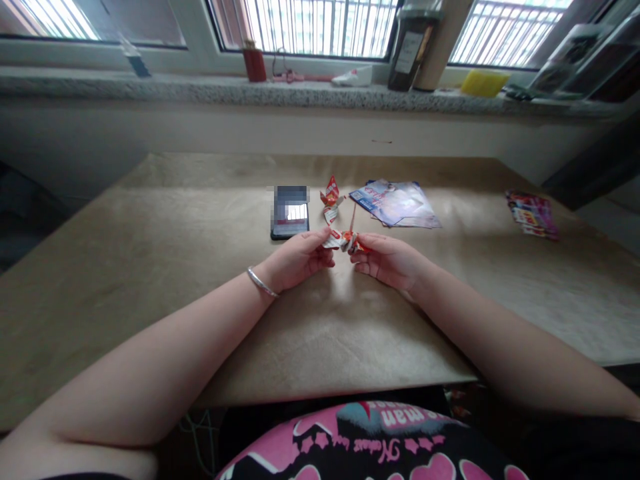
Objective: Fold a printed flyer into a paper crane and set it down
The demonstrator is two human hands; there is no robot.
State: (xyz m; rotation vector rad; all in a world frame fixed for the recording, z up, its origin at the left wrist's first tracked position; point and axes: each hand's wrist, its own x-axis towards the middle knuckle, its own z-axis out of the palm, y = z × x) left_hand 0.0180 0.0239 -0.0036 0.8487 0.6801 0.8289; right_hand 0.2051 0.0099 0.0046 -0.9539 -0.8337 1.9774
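Observation:
A small folded paper figure (343, 239), red, orange and white, is pinched between both hands just above the wooden table (150, 267). My left hand (299, 259), with a silver bangle at the wrist, grips its left end with closed fingers. My right hand (386, 260) grips its right end, fingers curled. A thin strip of the paper sticks up from the middle. A finished red and white paper crane (331, 199) stands on the table just behind my hands.
A phone (291, 211) lies left of the crane. Glossy paper sheets (395, 203) lie to the right, and a colourful sheet (533, 213) sits near the right edge. The windowsill behind holds a red cup (255, 63), a dark jar (410, 50) and a yellow sponge (484, 83).

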